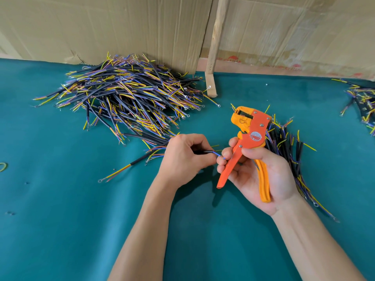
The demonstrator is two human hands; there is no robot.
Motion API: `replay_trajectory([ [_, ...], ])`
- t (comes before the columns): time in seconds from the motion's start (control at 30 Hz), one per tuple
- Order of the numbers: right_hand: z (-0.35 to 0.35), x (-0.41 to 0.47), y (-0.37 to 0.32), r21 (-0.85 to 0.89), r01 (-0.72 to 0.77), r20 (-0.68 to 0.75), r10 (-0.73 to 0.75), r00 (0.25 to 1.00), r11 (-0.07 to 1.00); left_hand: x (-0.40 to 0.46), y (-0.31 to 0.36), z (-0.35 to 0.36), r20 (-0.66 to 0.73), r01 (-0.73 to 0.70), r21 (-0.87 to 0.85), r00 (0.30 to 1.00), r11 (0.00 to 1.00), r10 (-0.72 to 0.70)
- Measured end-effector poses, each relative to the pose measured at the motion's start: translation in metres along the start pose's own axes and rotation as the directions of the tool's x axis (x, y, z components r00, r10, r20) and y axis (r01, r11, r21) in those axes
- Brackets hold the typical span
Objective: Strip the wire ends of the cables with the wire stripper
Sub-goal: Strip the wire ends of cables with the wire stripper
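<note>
**Over the green table: cable and stripper in hand**

Above the table (60, 199), the left hand (182, 157) has a closed grip on a black cable (209, 152), its blue wire end toward the orange wire stripper (248, 142), which the right hand (261, 175) holds upright. Cable piles (125, 94) lie behind.

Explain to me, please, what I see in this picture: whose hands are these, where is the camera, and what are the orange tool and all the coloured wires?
There is no machine here; a person works with bare hands. The single picture comes from a camera worn on the person's head, looking down at a green table.

The right hand holds an orange wire stripper, its head pointing up. The left hand pinches one black cable; its thin blue wire end reaches toward the right hand's fingers.

A big pile of cables lies on the left, a smaller pile behind the right hand, and a few more at the right edge. Cardboard stands behind.
</note>
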State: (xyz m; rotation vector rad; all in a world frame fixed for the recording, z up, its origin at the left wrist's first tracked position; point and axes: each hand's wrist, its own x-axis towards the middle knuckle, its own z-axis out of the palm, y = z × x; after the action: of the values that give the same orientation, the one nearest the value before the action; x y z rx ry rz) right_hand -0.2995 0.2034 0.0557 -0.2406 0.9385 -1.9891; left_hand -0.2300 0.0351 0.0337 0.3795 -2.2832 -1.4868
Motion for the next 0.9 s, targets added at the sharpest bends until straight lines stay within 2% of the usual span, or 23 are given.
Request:
replay_trajectory([
  [0.23,0.003,0.0,-0.001,-0.045,0.012,0.069,-0.008,0.998,0.999,0.001,-0.003,-0.002,-0.005,-0.001,-0.023,1.0,1.0,0.001],
  [0.37,-0.005,-0.009,-0.009,0.133,-0.034,0.307,-0.009,0.952,0.991,0.007,-0.004,-0.001,-0.068,0.016,-0.002,0.998,1.0,-0.016],
  [0.4,-0.008,-0.01,-0.012,0.111,-0.001,0.275,-0.03,0.961,0.994,0.007,-0.004,-0.001,-0.062,0.017,-0.011,0.998,1.0,-0.018],
  [0.47,-0.01,-0.009,-0.015,0.027,0.068,0.104,-0.071,0.992,0.997,0.004,-0.003,-0.002,-0.028,0.021,-0.045,0.999,0.999,-0.023],
  [0.5,-0.012,-0.009,-0.015,-0.006,0.102,0.021,-0.102,0.995,0.995,0.003,-0.003,-0.003,-0.01,0.026,-0.098,1.0,0.995,-0.028],
  [0.57,-0.013,-0.006,-0.014,-0.057,0.143,-0.056,-0.146,0.988,0.988,0.004,-0.002,-0.007,0.002,0.046,-0.241,0.999,0.969,-0.047],
  [0.67,-0.01,-0.004,-0.009,-0.099,0.116,-0.054,-0.122,0.991,0.988,0.005,0.001,-0.009,0.029,0.073,-0.295,0.997,0.953,-0.067],
  [0.77,-0.006,-0.004,-0.004,-0.039,0.074,0.011,-0.074,0.997,0.996,0.004,0.001,-0.009,0.044,0.069,-0.315,0.997,0.947,-0.058],
  [0.9,-0.002,-0.004,0.0,-0.08,0.082,-0.004,-0.082,0.997,0.993,0.005,-0.003,-0.006,0.02,0.042,-0.284,0.999,0.958,-0.038],
])
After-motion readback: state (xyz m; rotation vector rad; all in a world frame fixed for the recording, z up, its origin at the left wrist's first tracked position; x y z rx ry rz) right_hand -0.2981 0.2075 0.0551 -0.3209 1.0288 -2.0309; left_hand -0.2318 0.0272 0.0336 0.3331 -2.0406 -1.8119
